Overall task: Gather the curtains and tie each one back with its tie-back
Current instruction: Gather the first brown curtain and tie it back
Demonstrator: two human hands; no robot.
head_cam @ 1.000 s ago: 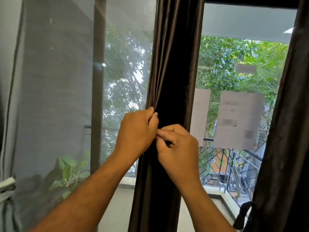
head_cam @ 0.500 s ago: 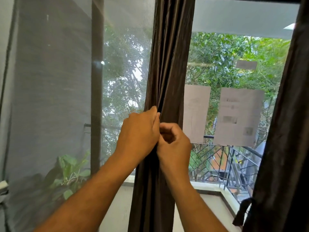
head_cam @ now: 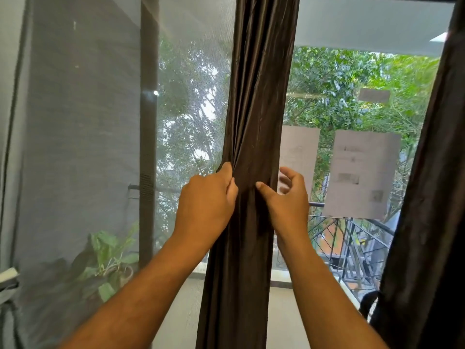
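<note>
The right hand (head_cam: 286, 197) has let go, fingers now spread beside the brown curtain (head_cam: 254, 122), while the left hand (head_cam: 206, 202) stays pinched on its gathered folds. No tie-back seems wrapped yet, so tying remains.

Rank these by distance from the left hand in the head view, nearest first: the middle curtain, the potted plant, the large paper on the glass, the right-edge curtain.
From the left hand:
1. Middle curtain: gripped at the hand's fingertips.
2. Potted plant: lower left, behind the mesh screen.
3. Large paper: on the glass, past the right hand.
4. Right-edge curtain: at the far right.
</note>
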